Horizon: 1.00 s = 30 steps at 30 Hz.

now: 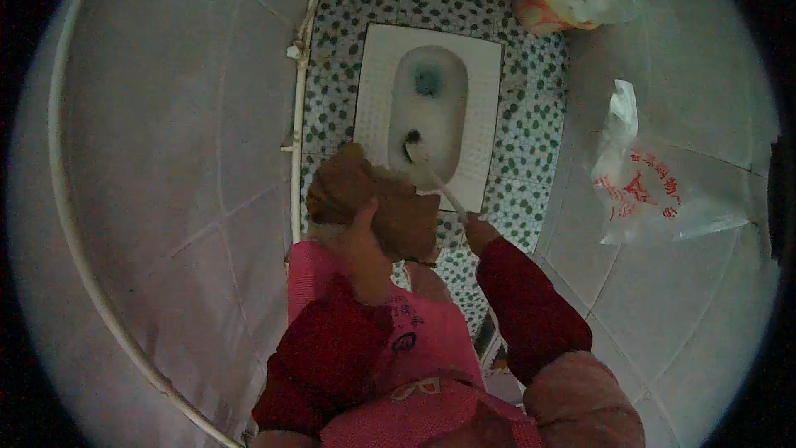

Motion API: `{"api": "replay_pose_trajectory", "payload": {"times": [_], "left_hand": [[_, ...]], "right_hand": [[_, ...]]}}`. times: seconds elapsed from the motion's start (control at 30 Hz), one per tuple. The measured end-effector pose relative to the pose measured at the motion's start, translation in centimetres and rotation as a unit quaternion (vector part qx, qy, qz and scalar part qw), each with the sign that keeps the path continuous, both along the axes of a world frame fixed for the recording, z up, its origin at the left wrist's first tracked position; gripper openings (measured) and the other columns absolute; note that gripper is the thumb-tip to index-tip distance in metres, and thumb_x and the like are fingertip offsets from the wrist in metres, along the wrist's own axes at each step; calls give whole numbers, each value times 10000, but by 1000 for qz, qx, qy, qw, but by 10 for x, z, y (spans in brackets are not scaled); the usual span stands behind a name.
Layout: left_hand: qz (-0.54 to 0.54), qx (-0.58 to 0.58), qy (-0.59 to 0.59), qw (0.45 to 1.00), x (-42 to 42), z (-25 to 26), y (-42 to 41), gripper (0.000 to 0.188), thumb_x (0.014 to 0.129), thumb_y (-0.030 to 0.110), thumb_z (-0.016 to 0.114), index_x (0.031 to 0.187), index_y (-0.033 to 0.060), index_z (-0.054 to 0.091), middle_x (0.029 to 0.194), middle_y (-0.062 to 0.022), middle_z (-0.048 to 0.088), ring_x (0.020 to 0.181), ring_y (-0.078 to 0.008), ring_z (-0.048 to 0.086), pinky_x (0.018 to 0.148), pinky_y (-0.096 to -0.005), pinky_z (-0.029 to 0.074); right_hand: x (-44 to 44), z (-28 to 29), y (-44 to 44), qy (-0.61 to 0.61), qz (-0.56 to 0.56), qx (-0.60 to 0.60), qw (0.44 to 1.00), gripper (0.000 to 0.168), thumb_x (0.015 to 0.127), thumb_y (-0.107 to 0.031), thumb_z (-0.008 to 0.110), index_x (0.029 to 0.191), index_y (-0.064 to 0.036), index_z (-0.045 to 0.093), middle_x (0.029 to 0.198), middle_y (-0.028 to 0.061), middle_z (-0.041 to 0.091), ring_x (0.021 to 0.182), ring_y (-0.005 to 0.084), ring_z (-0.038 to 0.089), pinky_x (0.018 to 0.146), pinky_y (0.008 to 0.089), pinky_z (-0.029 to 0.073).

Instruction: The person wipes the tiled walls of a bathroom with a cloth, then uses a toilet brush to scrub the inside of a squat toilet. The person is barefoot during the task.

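Down in the basin of a white squat toilet (429,115) is the head of a toilet brush (443,190), near the front end. My right hand (481,234) grips the end of its pale handle. Dark bristles show beside the white brush head. My left hand (368,255) holds a folded brown piece (398,208) that looks like cloth, thumb on top; its material is hard to settle in the dim light. The brown piece overlaps the toilet's front left corner. Blue-green colour shows in the basin's far end.
Green-and-white pebble-pattern tiles (525,137) surround the toilet. A pale pipe (299,137) runs along the left wall. At the far right stands a bin (541,9) holding crumpled white material. A plastic bag (659,193) with red printing hangs at the right wall. I wear a pink apron (429,330).
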<state>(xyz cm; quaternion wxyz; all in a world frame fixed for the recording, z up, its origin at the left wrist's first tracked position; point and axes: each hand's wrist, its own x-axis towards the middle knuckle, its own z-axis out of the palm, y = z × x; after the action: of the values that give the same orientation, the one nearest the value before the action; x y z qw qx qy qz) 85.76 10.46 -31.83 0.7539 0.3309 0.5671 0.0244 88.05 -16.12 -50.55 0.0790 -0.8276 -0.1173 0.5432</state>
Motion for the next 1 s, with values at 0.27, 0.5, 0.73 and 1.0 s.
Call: {"api": "replay_pose_trajectory", "payload": {"times": [0.27,0.5,0.73,1.0], "left_hand": [[86,-80,10,993,14,-9,17,392,896,231,562,1213,1,542,1207,-130,572,1082,-236,553,921,-375,463],[-133,150,-131,971,-19,-42,12,453,857,80,598,1295,43,488,1288,-166,521,1192,-307,498,1015,-438,403],[-92,125,-8,988,4,-36,37,447,805,107,706,1202,-5,535,1199,-104,557,1059,-209,543,901,-344,460],[6,103,-17,995,32,-27,65,484,844,266,661,1228,5,525,1235,-104,546,1095,-259,543,933,-386,462]], "right_hand": [[17,-3,40,-44,-49,-88,994,490,991,-260,371,1430,-83,245,895,186,651,715,328,636,586,445,509],[128,-180,133,-177,258,-9,950,464,894,-207,581,1274,28,457,1156,183,551,988,310,570,807,392,515],[-46,-95,109,-137,-198,130,962,379,978,-214,401,1297,-9,390,946,213,613,835,352,595,722,468,471],[-92,4,63,-49,-267,-30,962,423,1000,-257,357,1367,-50,315,921,243,622,732,381,620,596,474,501]]}}
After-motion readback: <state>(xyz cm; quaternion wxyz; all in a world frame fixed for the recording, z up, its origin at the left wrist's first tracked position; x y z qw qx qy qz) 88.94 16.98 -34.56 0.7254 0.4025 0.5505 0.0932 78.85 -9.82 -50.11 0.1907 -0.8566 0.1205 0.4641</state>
